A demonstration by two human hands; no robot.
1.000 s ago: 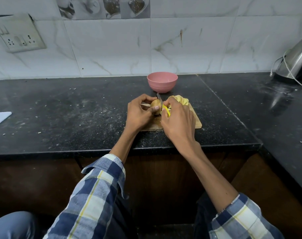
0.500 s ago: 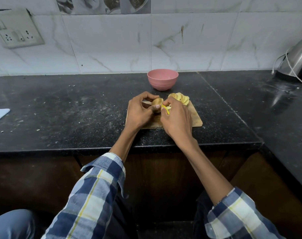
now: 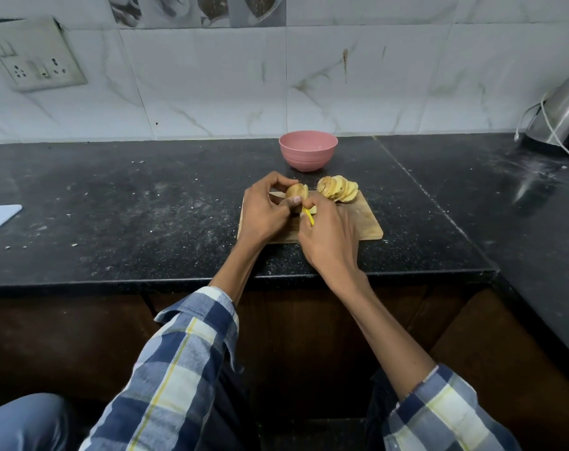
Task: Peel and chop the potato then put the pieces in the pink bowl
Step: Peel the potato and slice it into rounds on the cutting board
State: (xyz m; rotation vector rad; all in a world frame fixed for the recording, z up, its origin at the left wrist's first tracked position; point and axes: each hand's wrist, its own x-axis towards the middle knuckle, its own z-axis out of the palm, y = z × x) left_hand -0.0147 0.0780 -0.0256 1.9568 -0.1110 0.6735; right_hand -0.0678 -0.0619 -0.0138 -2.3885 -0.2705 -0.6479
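Pink bowl [image 3: 308, 150]: stands on the black counter [image 3: 114, 206] at the far side, just beyond the wooden cutting board [image 3: 364, 219]; only bare pink inner wall shows, with no potato pieces visible in it.
Cutting board: lies on the counter near its front edge, carrying the potato and the cut pieces.
Left hand [image 3: 263, 209]: reaches in over the left end of the board, fingers arched over and thumb curled against the uncut potato [image 3: 295, 193], pinching it.
Right hand [image 3: 328, 236]: comes in from the near right, fingers wrapped around a yellow handle [image 3: 308, 217], touching the left hand; the blade is hidden.
Potato: a brown-skinned stub, skin still on, cut face turned to the right, at the far left part of the board.
Slices [image 3: 338, 189]: a leaning row of pale yellow rounds with brown edges, on the far edge of the board, right of the stub and just near of the bowl.
Sleeves: blue, white and yellow plaid, pushed up the forearms.
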